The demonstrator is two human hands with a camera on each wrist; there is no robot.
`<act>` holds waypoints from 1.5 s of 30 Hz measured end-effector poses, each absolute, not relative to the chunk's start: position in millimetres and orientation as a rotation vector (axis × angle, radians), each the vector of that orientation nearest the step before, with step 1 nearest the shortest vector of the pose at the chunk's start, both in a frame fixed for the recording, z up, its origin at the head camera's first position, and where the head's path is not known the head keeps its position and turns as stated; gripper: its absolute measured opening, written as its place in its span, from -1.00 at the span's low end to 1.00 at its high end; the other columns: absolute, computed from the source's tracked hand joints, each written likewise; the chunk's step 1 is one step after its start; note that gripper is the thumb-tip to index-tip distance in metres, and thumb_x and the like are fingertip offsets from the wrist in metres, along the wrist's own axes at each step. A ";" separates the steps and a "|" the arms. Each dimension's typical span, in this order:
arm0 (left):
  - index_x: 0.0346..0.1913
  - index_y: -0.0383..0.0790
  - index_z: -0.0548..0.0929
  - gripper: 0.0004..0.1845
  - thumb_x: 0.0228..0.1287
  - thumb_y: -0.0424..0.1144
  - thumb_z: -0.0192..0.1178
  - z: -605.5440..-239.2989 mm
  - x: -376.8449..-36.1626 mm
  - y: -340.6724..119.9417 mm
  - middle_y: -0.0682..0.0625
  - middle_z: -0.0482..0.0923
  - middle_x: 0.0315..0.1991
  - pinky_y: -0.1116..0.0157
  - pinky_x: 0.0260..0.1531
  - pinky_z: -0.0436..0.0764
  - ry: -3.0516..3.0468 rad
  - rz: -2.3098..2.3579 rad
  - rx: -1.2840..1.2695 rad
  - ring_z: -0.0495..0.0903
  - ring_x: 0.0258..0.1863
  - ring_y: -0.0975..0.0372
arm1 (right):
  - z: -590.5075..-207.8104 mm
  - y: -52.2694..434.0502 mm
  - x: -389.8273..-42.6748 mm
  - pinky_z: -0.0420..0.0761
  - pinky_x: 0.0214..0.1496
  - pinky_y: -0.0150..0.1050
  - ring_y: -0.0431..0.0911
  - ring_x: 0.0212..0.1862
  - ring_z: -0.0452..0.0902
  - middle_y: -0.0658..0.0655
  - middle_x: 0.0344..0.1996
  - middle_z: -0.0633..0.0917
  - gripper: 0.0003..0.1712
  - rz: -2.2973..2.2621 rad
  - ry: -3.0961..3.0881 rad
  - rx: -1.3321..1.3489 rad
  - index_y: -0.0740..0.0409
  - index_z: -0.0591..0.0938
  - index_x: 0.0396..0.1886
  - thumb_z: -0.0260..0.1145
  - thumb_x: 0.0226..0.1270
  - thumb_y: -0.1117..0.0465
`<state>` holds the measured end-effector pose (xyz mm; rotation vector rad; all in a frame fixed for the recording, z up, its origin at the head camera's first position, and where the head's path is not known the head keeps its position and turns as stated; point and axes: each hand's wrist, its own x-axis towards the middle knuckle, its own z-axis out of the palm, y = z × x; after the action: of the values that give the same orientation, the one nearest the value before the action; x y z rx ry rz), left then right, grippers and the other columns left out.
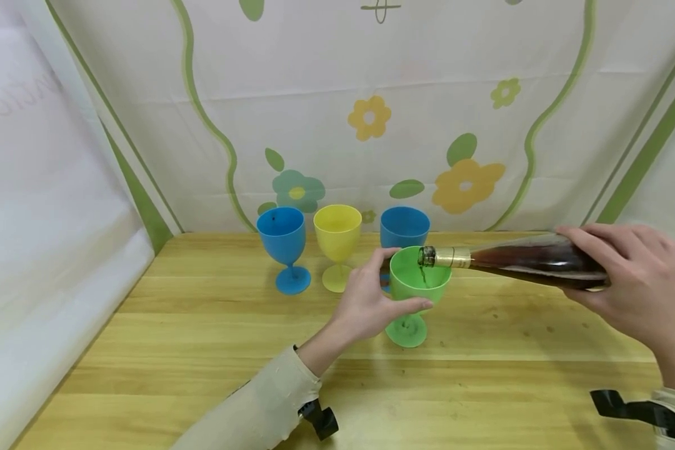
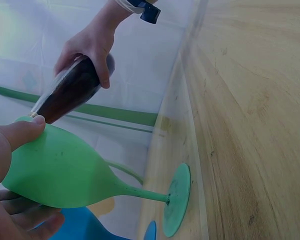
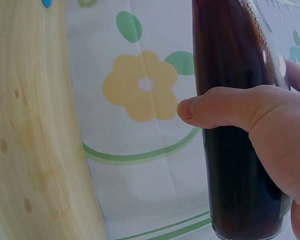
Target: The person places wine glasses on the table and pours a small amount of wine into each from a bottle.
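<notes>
My left hand [image 1: 365, 303] holds a green goblet [image 1: 419, 284] by its bowl, thumb on the near side and fingers round the far side. In the left wrist view the goblet's foot [image 2: 177, 200] shows close to the wooden surface; whether it touches, I cannot tell. My right hand [image 1: 635, 275] grips a dark glass bottle [image 1: 529, 259] round its body, tipped with the neck to the left. The bottle's mouth [image 1: 426, 256] is at the goblet's rim, and a thin dark stream runs into the bowl. Reddish-brown liquid shows inside the bottle.
Behind stand a blue goblet [image 1: 284, 240], a yellow goblet [image 1: 337, 234] and another blue goblet [image 1: 404, 226], partly hidden by the green one. They stand on a wooden table [image 1: 202, 350]. A flower-patterned cloth [image 1: 315, 125] hangs along its back edge, with white sheeting [image 1: 50, 187] at the left.
</notes>
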<state>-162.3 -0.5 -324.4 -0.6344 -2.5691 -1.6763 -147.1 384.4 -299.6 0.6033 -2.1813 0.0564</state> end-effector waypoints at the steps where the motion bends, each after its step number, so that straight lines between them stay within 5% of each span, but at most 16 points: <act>1: 0.48 -0.08 0.40 -0.04 0.05 -0.02 0.69 -324.8 -162.5 -0.3 0.03 0.67 0.27 0.15 0.12 0.76 -2.566 -1.678 -0.636 0.70 0.15 0.13 | -299.4 384.5 -146.9 0.32 0.10 0.45 0.44 0.05 0.44 0.43 0.05 0.65 0.07 0.058 -2.183 0.605 0.03 0.65 0.34 -0.27 0.43 -0.67; 45: 0.49 -0.08 0.40 -0.04 0.06 -0.04 0.69 -324.5 -161.3 -0.3 0.04 0.65 0.28 0.22 0.10 0.75 -2.548 -1.678 -0.645 0.69 0.15 0.16 | -295.9 385.7 -145.5 0.26 0.17 0.48 0.42 0.08 0.43 0.40 0.06 0.65 0.06 0.084 -2.173 0.623 0.05 0.66 0.30 -0.22 0.43 -0.67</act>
<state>-161.3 -0.3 -324.5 -0.6448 -2.5478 -1.6785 -145.5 385.7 -295.9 0.6232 -2.1730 0.0839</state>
